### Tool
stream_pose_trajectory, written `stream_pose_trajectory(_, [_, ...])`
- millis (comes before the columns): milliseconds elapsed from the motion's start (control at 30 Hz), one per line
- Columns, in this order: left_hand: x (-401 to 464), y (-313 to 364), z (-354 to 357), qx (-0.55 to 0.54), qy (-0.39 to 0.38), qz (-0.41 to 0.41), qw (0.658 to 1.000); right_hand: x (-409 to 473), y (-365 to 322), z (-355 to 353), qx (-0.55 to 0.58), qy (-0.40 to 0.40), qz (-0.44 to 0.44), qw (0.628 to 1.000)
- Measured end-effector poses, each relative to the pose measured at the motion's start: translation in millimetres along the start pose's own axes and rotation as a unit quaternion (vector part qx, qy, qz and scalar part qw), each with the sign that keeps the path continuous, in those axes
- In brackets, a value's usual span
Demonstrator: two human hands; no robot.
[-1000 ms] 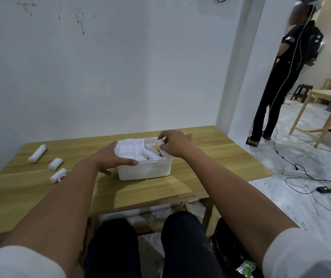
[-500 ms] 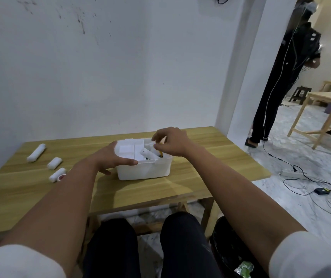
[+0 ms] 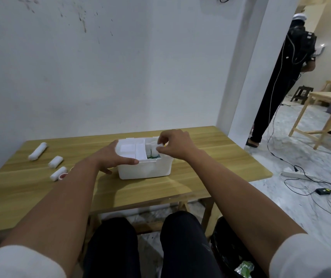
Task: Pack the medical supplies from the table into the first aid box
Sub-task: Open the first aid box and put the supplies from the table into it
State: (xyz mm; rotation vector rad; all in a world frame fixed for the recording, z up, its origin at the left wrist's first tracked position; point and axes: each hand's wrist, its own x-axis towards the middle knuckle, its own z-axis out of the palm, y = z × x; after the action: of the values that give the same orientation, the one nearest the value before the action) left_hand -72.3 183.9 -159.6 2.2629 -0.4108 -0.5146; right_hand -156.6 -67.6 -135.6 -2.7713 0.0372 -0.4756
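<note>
A white first aid box point(image 3: 146, 169) stands open in the middle of the wooden table point(image 3: 210, 157). My left hand point(image 3: 110, 155) rests on its left rim, thumb stretched along the front edge, fingers down the left wall. My right hand point(image 3: 175, 145) hovers over the box's right compartment and pinches a small white item point(image 3: 160, 145) between thumb and fingers. Inside that compartment something green shows low down. Three white gauze rolls point(image 3: 37, 151), point(image 3: 55, 161), point(image 3: 58, 173) lie at the table's left, with a small red-rimmed tape roll point(image 3: 63, 175) beside the nearest one.
A wall runs behind the table and a white pillar point(image 3: 247, 77) rises at its far right corner. A person in black point(image 3: 277, 81) stands beyond it with a hanging cable. Cables, a power strip point(image 3: 295, 173) and another wooden table point(image 3: 329, 103) occupy the floor to the right.
My right hand has risen from inside the box's right compartment, fingers now pinched on a small white item above it. The left hand stays on the box. The person behind has turned away.
</note>
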Motion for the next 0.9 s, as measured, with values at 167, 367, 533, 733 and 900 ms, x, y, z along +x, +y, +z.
stream_pose_trajectory(167, [2.3, -2.6, 0.6, -0.004, 0.003, 0.003, 1.0, -2.6, 12.9, 1.9, 0.015, -0.009, 0.035, 0.999])
stream_pose_trajectory(367, [1.5, -2.7, 0.9, -0.007, 0.007, 0.002, 1.0, -5.6, 19.6, 7.3, 0.025, -0.026, 0.048, 0.998])
stream_pose_trajectory(533, [3.8, -5.2, 2.9, -0.014, 0.014, 0.011, 1.0, -6.8, 30.3, 9.8, 0.16, 0.011, 0.038, 0.986])
stream_pose_trajectory(733, [6.6, -6.4, 3.5, -0.017, 0.015, 0.036, 0.999, -4.4, 49.7, 21.3, 0.248, 0.027, 0.064, 0.966])
stream_pose_trajectory(900, [6.9, -4.6, -1.0, -0.02, 0.016, 0.035, 0.999, 9.3, 47.9, 34.9, 0.257, -0.04, 0.06, 0.964])
